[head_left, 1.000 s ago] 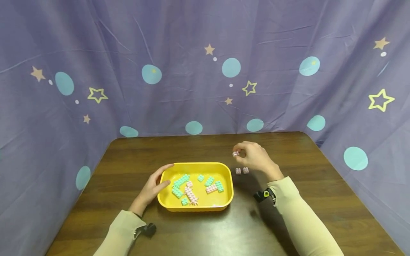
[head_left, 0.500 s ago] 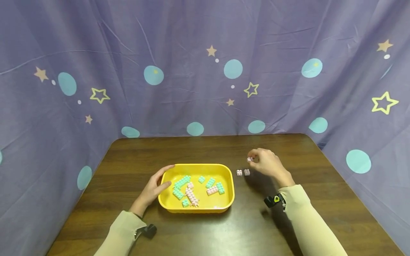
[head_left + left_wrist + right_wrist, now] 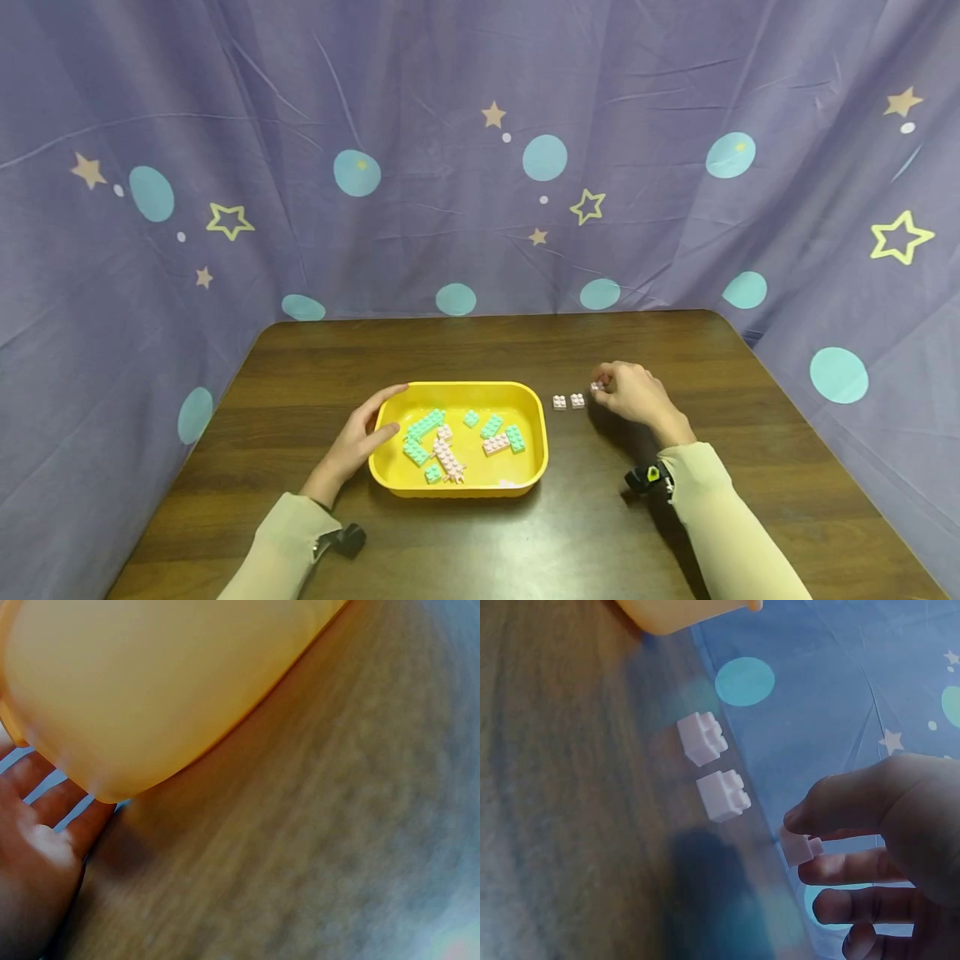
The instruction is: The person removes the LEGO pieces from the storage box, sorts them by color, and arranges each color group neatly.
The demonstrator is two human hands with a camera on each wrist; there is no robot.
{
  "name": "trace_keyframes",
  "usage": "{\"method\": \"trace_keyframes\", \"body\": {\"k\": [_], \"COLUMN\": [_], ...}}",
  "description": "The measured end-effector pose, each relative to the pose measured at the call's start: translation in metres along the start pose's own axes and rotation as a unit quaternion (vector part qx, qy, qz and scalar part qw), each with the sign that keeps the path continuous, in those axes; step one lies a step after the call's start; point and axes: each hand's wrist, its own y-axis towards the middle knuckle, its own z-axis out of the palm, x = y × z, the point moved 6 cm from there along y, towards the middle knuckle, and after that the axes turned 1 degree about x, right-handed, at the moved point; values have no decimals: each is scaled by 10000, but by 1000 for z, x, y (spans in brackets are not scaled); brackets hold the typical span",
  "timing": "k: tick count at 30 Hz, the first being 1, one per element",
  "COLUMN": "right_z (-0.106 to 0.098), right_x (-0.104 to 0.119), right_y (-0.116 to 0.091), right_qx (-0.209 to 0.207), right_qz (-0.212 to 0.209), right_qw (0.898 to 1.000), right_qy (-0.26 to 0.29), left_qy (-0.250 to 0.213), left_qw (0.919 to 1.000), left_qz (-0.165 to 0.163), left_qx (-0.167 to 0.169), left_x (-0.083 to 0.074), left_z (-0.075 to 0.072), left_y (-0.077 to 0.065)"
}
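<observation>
Starry purple curtain beyond brown table. Holds left side of yellow tray with left hand, perhaps for steadiness; well apart, pinches pink brick by its sides in right hand, seemingly sparing studs, near two matching bricks.

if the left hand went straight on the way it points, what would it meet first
Most likely the yellow tray: the left hand is right at its left end. Exactly how its fingers would press into it is hard to judge.
</observation>
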Motion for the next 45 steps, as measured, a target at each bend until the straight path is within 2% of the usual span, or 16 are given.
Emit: {"method": "trace_keyframes", "body": {"k": [18, 25, 32, 45], "right_z": [20, 19, 20, 22], "right_x": [-6, -2, -1, -2], "right_y": [-10, -11, -9, -9], "right_qx": [284, 270, 362, 325], "right_qz": [-5, -107, -125, -259], "right_qw": [9996, 9996, 9993, 9991], "right_qy": [35, 8, 27, 66], "left_qy": [93, 119, 384, 303], "left_qw": [10000, 9999, 9992, 9995], "left_qz": [-5, 34, 54, 35], "left_qx": [-10, -40, -125, -97], "left_x": [-1, -3, -4, 0], "left_z": [1, 1, -2, -2], "left_y": [-2, -1, -2, -2]}}
